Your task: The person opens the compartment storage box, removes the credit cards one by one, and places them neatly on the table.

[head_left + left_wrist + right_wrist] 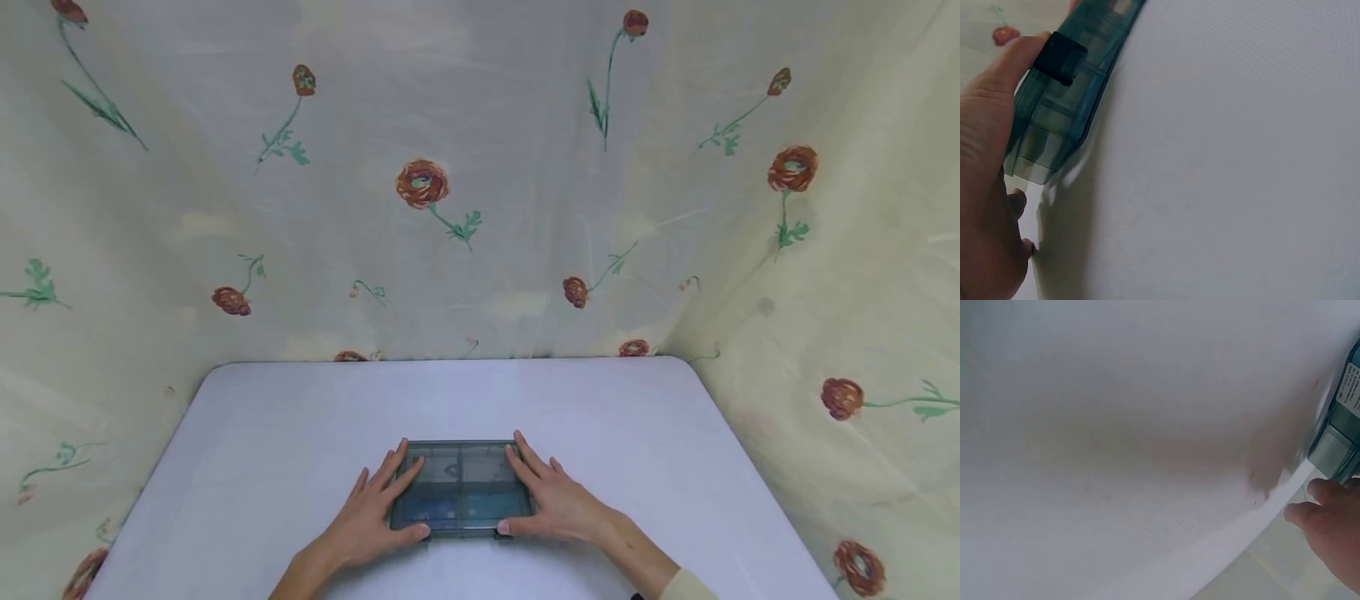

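Observation:
A flat, see-through teal plastic compartment box (463,492) lies on the white table, with dividers and bluish contents showing through its lid. My left hand (366,510) grips its left side, thumb at the front edge and fingers spread along the side and over the lid. Mirroring it, my right hand (564,507) holds the right side, thumb at the front right corner. In the left wrist view, the left thumb rests against a dark latch (1060,57) on the front. The right wrist view catches one end of the box with a printed white label (1350,390).
The white table (300,417) has rounded far corners. Behind it and at both sides hangs a pale curtain (510,100) printed with red flowers and green stems. A light sleeve (686,586) shows on the right forearm.

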Demonstrator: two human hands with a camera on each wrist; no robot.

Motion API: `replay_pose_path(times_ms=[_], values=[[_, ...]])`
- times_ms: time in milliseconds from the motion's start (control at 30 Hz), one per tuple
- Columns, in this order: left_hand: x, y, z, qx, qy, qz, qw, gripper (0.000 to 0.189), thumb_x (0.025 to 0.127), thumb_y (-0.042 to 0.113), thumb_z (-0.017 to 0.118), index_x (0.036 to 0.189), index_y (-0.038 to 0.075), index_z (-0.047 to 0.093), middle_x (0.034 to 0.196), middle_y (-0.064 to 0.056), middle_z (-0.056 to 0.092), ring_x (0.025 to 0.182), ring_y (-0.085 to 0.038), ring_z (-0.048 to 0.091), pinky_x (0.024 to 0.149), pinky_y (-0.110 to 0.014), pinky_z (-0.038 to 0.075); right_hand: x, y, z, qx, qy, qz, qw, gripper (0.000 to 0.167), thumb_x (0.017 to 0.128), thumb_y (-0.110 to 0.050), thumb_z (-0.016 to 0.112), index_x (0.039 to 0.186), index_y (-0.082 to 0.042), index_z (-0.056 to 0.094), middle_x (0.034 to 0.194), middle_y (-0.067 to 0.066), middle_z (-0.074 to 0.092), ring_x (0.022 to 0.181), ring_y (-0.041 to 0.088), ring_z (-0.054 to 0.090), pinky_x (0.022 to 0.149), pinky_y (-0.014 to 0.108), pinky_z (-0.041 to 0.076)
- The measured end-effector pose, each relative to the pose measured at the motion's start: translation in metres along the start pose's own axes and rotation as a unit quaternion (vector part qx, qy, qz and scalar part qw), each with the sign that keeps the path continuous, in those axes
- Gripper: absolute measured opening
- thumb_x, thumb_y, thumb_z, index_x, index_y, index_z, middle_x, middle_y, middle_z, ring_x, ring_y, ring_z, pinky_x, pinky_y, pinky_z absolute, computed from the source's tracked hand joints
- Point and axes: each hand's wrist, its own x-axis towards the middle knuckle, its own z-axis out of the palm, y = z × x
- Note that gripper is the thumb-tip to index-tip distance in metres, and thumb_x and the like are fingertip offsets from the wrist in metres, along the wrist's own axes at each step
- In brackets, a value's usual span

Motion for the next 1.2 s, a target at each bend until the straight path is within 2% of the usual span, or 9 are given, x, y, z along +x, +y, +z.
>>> replay_pose_path(times_ms=[200, 333, 567, 633, 800, 1033, 1200], values=[[0.0017, -0.0005, -0.0006, -0.043, -0.011, 0.006, 0.9990, 0.091, 0.089, 0.055, 0.070, 0.161, 0.029, 0.022, 0.170, -0.003, -0.005, 0.155, -0.035, 0.001, 0.114, -0.075, -0.001, 0.0018, -0.0025, -0.0032, 0.023, -0.016, 0.005, 0.9996, 0.114, 0.081, -0.074, 0.066, 0.162, -0.014, 0.013, 0.169, 0.010, -0.007, 0.148, 0.038, 0.031, 0.118, 0.068, 0.016], [0.0012, 0.0000, 0.0006, -0.053, -0.013, 0.005, 0.9985, 0.092, 0.088, 0.054, 0.071, 0.161, 0.029, 0.021, 0.170, -0.003, -0.007, 0.154, -0.035, 0.000, 0.113, -0.076, -0.002, 0.0010, -0.0032, -0.0031, 0.033, -0.022, 0.006, 0.9992, 0.116, 0.080, -0.073, 0.068, 0.163, -0.015, 0.011, 0.169, 0.010, -0.009, 0.148, 0.038, 0.029, 0.118, 0.068, 0.014], [0.0036, -0.0006, 0.0013, -0.046, -0.008, 0.007, 0.9989, 0.093, 0.088, 0.056, 0.070, 0.162, 0.029, 0.020, 0.170, -0.003, -0.008, 0.155, -0.033, 0.006, 0.114, -0.074, -0.003, -0.0009, 0.0031, 0.0029, -0.072, -0.011, -0.031, 0.9969, 0.140, 0.066, -0.072, 0.081, 0.163, -0.016, -0.003, 0.169, 0.013, -0.013, 0.146, 0.037, 0.036, 0.115, 0.069, 0.022], [0.0045, -0.0015, 0.0020, -0.043, -0.007, 0.009, 0.9990, 0.093, 0.089, 0.056, 0.070, 0.162, 0.028, 0.021, 0.170, -0.004, -0.008, 0.154, -0.034, 0.010, 0.114, -0.074, -0.002, -0.0009, 0.0047, 0.0043, -0.068, -0.006, -0.032, 0.9971, 0.140, 0.066, -0.072, 0.081, 0.163, -0.017, -0.004, 0.169, 0.012, -0.014, 0.144, 0.037, 0.038, 0.115, 0.069, 0.022], [0.0048, -0.0029, 0.0032, -0.046, -0.013, 0.003, 0.9989, 0.093, 0.088, 0.055, 0.071, 0.162, 0.028, 0.020, 0.170, -0.004, -0.009, 0.154, -0.035, 0.014, 0.113, -0.075, -0.003, -0.0010, 0.0034, 0.0042, -0.055, -0.013, -0.030, 0.9980, 0.139, 0.066, -0.075, 0.078, 0.163, -0.016, -0.003, 0.168, 0.012, -0.014, 0.144, 0.040, 0.037, 0.114, 0.070, 0.023], [0.0051, -0.0005, 0.0036, -0.058, -0.014, 0.002, 0.9982, 0.094, 0.088, 0.052, 0.073, 0.162, 0.025, 0.022, 0.170, -0.006, -0.010, 0.153, -0.037, 0.015, 0.112, -0.076, -0.005, -0.0014, -0.0009, -0.0001, -0.048, -0.025, -0.004, 0.9985, 0.126, 0.075, -0.083, 0.063, 0.163, -0.021, 0.000, 0.169, 0.005, -0.015, 0.144, 0.033, 0.039, 0.118, 0.066, 0.019], [0.0057, -0.0004, 0.0034, -0.055, -0.022, 0.002, 0.9982, 0.096, 0.088, 0.052, 0.073, 0.162, 0.022, 0.020, 0.169, -0.009, -0.012, 0.153, -0.038, 0.015, 0.111, -0.077, -0.004, 0.0000, 0.0010, -0.0018, -0.055, -0.026, -0.010, 0.9981, 0.123, 0.076, -0.081, 0.063, 0.163, -0.019, 0.003, 0.169, 0.006, -0.012, 0.144, 0.034, 0.041, 0.117, 0.068, 0.020]])
